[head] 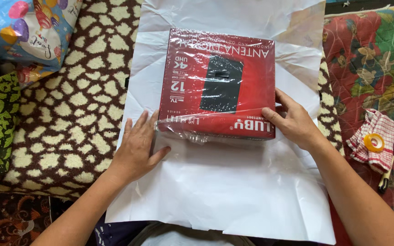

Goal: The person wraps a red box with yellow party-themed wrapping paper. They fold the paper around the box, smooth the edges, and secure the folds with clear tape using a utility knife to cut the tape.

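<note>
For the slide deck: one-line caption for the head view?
Left hand flat on white paper, right hand on a plastic-wrapped red box atop a patterned rug.

Flat rectangular red cardboard box [217, 84] in clear shiny plastic film, black panel on its top, lying centred on white paper sheet [224, 187], white lettering
</note>
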